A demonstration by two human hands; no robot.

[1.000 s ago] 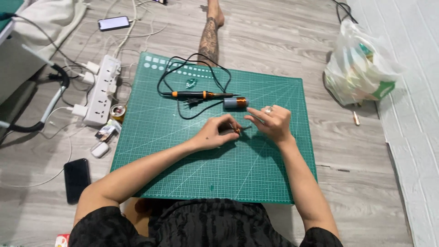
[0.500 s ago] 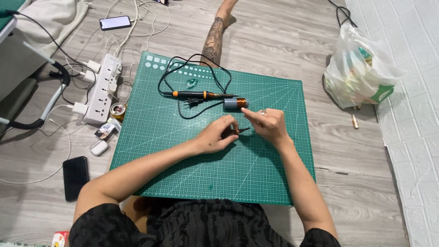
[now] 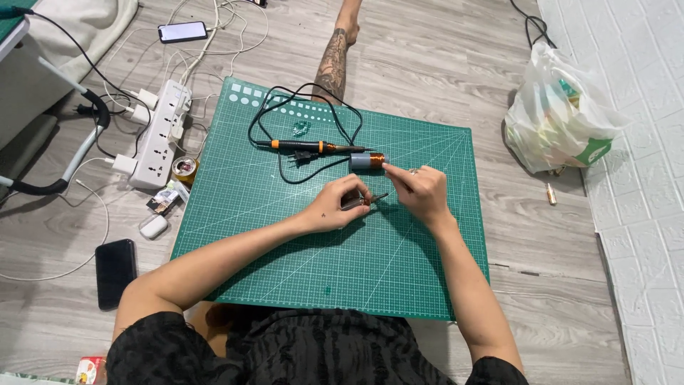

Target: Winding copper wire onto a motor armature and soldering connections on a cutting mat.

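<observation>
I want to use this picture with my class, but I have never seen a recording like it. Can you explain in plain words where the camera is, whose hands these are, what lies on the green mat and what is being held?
The camera sits on the person's head and looks down, so both arms reaching in from the bottom are their own. They sit on a wooden floor with a green cutting mat in front of them.

On the mat lie a soldering iron with an orange and black handle, its black cord looped behind it, and a small grey and copper cylinder.

The left hand and right hand meet at mid-mat, pinching a small part between the fingertips; it is too small to identify.

Beside the mat are a white power strip, a dark phone and a white plastic bag.
</observation>
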